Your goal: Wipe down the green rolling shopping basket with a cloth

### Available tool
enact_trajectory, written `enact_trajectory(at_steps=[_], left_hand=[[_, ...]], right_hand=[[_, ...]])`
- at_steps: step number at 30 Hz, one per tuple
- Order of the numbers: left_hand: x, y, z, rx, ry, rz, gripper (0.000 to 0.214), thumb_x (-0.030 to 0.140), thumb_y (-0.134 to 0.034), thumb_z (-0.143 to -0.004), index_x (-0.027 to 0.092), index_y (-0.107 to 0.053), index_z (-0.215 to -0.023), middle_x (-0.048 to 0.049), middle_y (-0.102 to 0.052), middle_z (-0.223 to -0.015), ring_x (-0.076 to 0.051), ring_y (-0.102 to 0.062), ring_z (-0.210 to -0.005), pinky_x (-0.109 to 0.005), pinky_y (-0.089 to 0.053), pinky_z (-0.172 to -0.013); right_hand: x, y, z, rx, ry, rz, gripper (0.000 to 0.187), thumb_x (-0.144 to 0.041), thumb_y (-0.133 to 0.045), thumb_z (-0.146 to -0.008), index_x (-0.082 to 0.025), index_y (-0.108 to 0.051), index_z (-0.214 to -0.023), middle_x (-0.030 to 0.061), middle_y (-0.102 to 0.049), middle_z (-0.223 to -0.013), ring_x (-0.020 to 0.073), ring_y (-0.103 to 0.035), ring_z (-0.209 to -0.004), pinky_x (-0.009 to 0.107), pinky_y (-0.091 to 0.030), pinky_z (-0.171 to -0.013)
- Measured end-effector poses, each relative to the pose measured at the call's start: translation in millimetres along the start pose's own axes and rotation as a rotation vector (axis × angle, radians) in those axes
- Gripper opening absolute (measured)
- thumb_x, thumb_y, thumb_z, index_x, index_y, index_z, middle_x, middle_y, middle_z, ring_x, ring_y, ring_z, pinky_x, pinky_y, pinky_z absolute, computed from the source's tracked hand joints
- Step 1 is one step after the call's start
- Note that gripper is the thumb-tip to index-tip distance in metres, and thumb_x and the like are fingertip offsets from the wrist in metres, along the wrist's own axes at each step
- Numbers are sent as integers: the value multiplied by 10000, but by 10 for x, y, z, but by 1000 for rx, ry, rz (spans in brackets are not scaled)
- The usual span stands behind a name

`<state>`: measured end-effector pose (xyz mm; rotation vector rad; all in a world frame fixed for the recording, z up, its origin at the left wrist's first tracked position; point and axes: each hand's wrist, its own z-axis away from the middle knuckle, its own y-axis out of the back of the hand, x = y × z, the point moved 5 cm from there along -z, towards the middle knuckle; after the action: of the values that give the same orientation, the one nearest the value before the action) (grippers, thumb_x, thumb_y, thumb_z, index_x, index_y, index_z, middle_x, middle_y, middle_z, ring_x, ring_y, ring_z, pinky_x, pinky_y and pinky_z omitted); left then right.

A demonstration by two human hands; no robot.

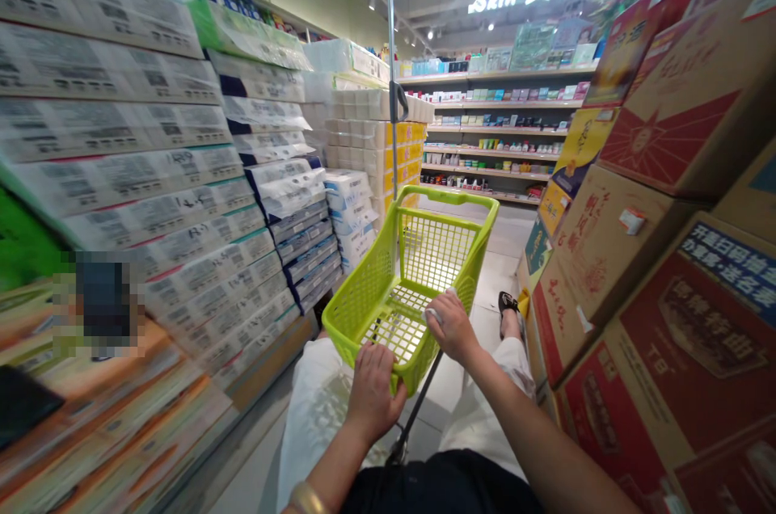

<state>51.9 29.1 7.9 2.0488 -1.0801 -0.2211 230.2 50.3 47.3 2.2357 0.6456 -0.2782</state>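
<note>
A lime-green plastic shopping basket (364, 316) with grid walls sits between my knees, tilted, its bare lattice floor showing. My left hand (377, 389) wraps its fingers over the near rim, with the thumb on the outside. At the right rim, my right hand (452, 328) is closed around a crumpled white tissue or cloth (432, 315), mostly hidden under the fingers. A thin metal pole (393, 142) with a dark loop rises beyond the left hand's side of the basket. Below the right hand runs a dark rod (421, 401) towards my lap.
Stacked white packs (158, 126) line the aisle's left side. Cardboard cartons (597, 247) stand close on the right. Store shelves (497, 106) with small products cross the far end. White floor tiles (488, 308) lie beyond the basket. A blurred-out patch (103, 304) covers something at left.
</note>
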Motion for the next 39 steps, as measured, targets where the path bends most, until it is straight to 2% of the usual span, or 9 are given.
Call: enact_trajectory(at_steps=[4, 9, 12, 17, 21, 26, 29, 34, 39], left_hand=[[3, -12, -7, -2, 4, -5, 213, 185, -536, -680, 197, -451, -875, -56, -519, -851, -250, -505, -893, -478, -407, -960], [-11, 7, 9, -8, -15, 3, 188, 198, -520, -709, 198, -454, -884, -61, -530, -857, -248, -514, -883, -476, -414, -943], [-18, 16, 9, -14, -11, -1, 194, 188, -520, -702, 199, -454, -884, -58, -532, -854, -247, -516, -885, -476, -413, -947], [2, -11, 1, -2, -11, -9, 220, 197, -530, -686, 199, -456, -893, -58, -528, -864, -252, -517, -904, -483, -406, -967], [10, -26, 6, 4, -4, -15, 223, 193, -532, -678, 197, -458, -888, -63, -528, -872, -258, -514, -916, -479, -409, -964], [2, 23, 9, 1, -16, -18, 231, 193, -541, -675, 188, -466, -893, -57, -527, -840, -243, -513, -866, -464, -420, -947], [-2, 41, 7, -7, -14, -10, 216, 184, -532, -682, 196, -459, -885, -53, -529, -841, -239, -515, -874, -460, -414, -955], [9, 16, 3, 8, -10, -2, 218, 189, -531, -681, 204, -451, -883, -53, -530, -857, -244, -515, -900, -472, -408, -968], [7, 9, 2, 9, -1, 6, 223, 190, -529, -677, 203, -452, -885, -55, -530, -858, -250, -525, -894, -479, -413, -954]], right_hand=[[-234, -96, 180, 29, -34, 23, 142, -216, -433, -876, -221, -539, -782, 31, -545, -794, 200, -492, -872, 429, -302, -1037], [-562, -191, 376, -87, 151, 19, 96, -229, -472, -854, -223, -557, -810, 29, -557, -796, 201, -492, -890, 402, -320, -1018], [-382, -118, 241, -128, 192, 42, 130, -244, -465, -867, -222, -560, -780, 29, -555, -761, 195, -488, -831, 372, -370, -946], [9, 3, 9, -23, 17, 38, 186, -242, -426, -899, -222, -546, -758, 22, -547, -746, 191, -491, -804, 402, -367, -960], [-186, -77, 187, 50, -46, 7, 154, -227, -428, -890, -224, -550, -796, 31, -559, -818, 200, -502, -901, 447, -303, -1047], [-510, -150, 379, -60, 95, -13, 93, -224, -470, -868, -227, -562, -860, 32, -575, -856, 207, -502, -972, 433, -290, -1064], [-362, -81, 249, -106, 145, 31, 105, -240, -472, -874, -228, -559, -817, 25, -565, -789, 196, -509, -874, 402, -344, -1015], [-28, 2, 36, -4, -19, 34, 178, -234, -418, -903, -225, -537, -771, 26, -563, -778, 192, -506, -839, 415, -346, -1005], [-350, -116, 285, 13, -13, -9, 121, -215, -443, -884, -222, -550, -828, 29, -575, -858, 197, -504, -968, 441, -263, -1081]])
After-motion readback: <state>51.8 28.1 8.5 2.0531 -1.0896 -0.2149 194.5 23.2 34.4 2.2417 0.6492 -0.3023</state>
